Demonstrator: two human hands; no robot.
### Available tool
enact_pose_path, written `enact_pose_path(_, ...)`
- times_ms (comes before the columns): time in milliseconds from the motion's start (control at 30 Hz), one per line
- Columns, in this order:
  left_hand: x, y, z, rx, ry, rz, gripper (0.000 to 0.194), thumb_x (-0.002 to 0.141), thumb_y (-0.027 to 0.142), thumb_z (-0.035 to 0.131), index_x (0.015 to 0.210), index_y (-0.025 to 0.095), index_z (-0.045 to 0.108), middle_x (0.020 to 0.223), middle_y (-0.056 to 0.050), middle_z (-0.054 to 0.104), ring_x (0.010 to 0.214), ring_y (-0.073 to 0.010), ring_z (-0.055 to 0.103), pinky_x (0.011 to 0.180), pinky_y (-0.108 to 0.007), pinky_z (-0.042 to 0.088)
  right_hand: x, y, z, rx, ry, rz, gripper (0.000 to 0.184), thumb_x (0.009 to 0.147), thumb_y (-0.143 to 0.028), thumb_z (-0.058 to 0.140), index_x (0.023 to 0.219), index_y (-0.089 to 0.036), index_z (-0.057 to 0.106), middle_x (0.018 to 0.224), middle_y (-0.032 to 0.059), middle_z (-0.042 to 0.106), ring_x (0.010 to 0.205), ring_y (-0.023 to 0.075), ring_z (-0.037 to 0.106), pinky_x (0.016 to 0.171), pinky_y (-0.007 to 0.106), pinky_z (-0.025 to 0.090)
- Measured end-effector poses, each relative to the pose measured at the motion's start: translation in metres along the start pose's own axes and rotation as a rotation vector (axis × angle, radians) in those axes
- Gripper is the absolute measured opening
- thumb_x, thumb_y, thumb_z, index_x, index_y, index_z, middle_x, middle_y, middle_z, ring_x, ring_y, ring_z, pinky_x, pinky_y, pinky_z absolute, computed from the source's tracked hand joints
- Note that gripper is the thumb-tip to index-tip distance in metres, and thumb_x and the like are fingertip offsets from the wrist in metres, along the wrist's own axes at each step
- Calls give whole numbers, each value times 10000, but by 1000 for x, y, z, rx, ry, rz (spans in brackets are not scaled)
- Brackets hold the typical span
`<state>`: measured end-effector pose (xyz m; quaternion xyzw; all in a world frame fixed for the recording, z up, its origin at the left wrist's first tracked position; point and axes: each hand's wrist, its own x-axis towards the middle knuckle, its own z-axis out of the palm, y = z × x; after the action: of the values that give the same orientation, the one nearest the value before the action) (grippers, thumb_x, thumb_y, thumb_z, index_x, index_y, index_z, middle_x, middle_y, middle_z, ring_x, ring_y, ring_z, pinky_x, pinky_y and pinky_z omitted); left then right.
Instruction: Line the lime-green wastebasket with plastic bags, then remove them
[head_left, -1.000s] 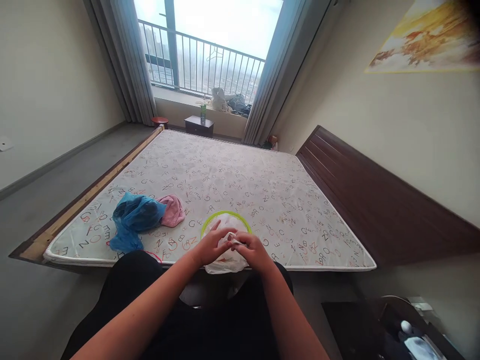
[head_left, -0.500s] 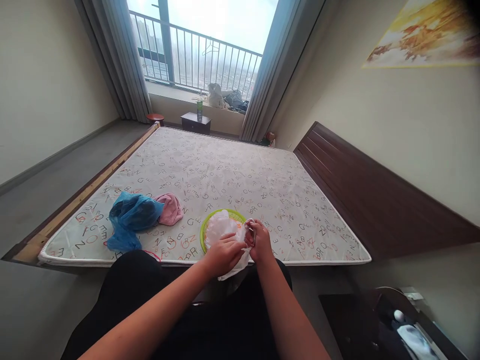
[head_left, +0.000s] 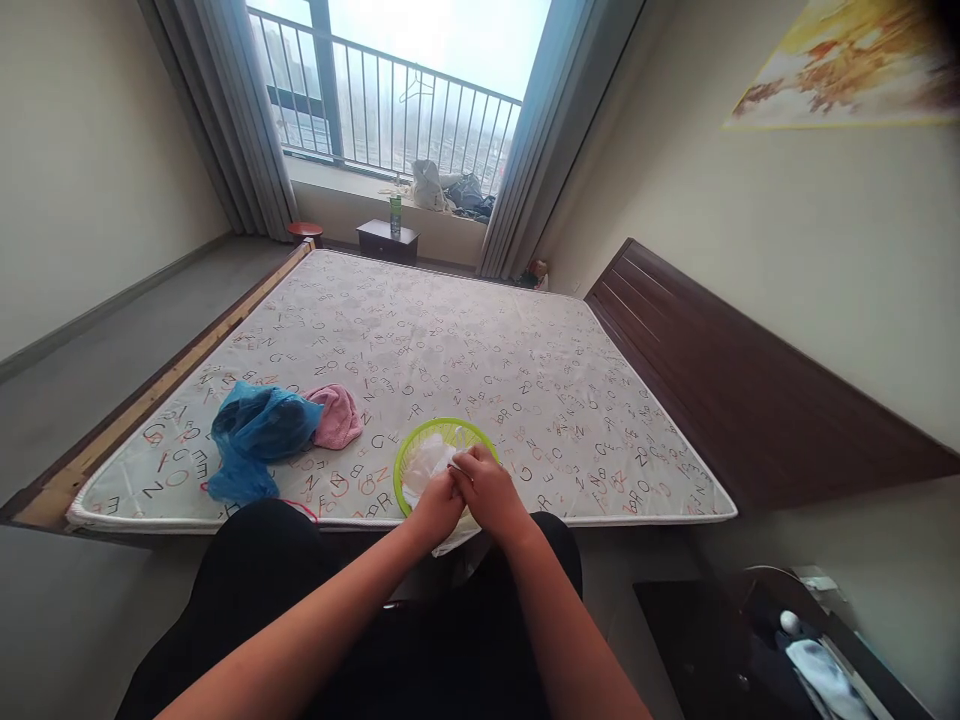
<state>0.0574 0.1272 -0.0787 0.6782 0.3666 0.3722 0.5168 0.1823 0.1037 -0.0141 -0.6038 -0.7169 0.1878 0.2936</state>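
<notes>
1. White plastic bag, lower centre of the frame: we held it pinched narrowly between our left hand and right hand, some fingertips hidden.
2. Our right hand had just shifted leftward to meet the left, which we judged bunched the plastic tighter.
3. The bag lay partly in a green basket on the mattress.
4. A blue bag and pink cloth lay lower left, well apart; only our hands blocked the view.

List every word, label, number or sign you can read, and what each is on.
"N", "B", "R", "G", "E", "O", "Z": single letters scattered over the mattress; the farther ones are too small to read.
Green container: any marking is too small to read.
White plastic bag: no readable print.
</notes>
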Motion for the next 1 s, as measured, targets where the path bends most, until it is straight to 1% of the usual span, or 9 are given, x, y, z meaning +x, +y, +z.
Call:
enact_pose_path(167, -6, 0, -4, 14, 86, -22, 178, 881, 266, 598, 947, 191, 745, 1035, -96, 771, 1015, -267, 689, 952, -427, 550, -3, -1, -9, 31, -5, -59, 134, 987, -283, 587, 896, -273, 686, 925, 20, 571, 808, 179, 561, 737, 292, 427)
enact_pose_path(267, -9, -2, -15, 31, 120, -47, 218, 913, 306, 573, 881, 210, 766, 974, -80, 771, 992, -258, 690, 980, -430, 529, -4, 5, -18, 146, 219, -25, 176, 997, -335, 566, 875, -260, 670, 930, 38, 578, 869, 202, 576, 814, 328, 456)
enact_pose_path(367, -8, 2, -22, 98, 82, -11, 256, 904, 351, 624, 1066, 223, 775, 993, -70, 760, 994, -251, 683, 992, -431, 519, -4, 6, -22, 336, 370, -7, 206, 1010, -337, 503, 890, -247, 643, 1119, 77, 615, 1069, 233, 586, 963, 374, 451)
enact_pose_path(433, -6, 5, -23, 148, -44, 80, 374, 852, 378, 709, 1193, 227, 741, 1048, -74, 752, 1018, -255, 674, 990, -426, 523, -4, 4, -19, 446, 254, -16, 210, 1007, -316, 474, 876, -246, 623, 1172, 72, 640, 1105, 232, 594, 983, 375, 449)
enact_pose_path(500, -3, 6, -20, 160, -170, 149, 428, 808, 356, 755, 1215, 226, 729, 1136, -89, 746, 1075, -269, 666, 996, -419, 527, -3, 0, -14, 434, 91, -26, 192, 990, -307, 482, 862, -251, 614, 1052, 53, 672, 1004, 223, 617, 912, 356, 464)
enact_pose_path(600, 3, 0, -16, 166, -226, 137, 304, 823, 248, 694, 1119, 224, 758, 1143, -94, 761, 1074, -274, 682, 983, -414, 535, -2, -4, -5, 238, 17, -24, 162, 950, -302, 527, 808, -252, 586, 831, 24, 630, 822, 211, 585, 760, 321, 429)
enact_pose_path(733, 4, -10, -16, 226, -117, 101, 121, 857, 226, 643, 854, 213, 763, 956, -87, 779, 907, -249, 697, 894, -393, 535, -5, -8, -1, 97, 33, 25, 259, 939, -319, 537, 696, -248, 478, 649, -12, 523, 621, 171, 464, 612, 290, 304)
enact_pose_path(867, -3, -12, -20, 214, 39, 54, 159, 852, 260, 648, 717, 198, 704, 780, -49, 730, 754, -192, 635, 758, -325, 509, -9, -11, -1, 68, 0, 37, 248, 934, -325, 536, 709, -243, 469, 613, -26, 494, 585, 154, 434, 588, 281, 264)
enact_pose_path(1000, -7, -11, -20, 220, 192, -35, 120, 830, 293, 668, 835, 188, 726, 717, -8, 663, 683, -160, 578, 679, -287, 468, -8, -11, -1, 100, 31, 106, 269, 956, -365, 506, 721, -236, 488, 614, -30, 497, 597, 151, 455, 598, 268, 296)
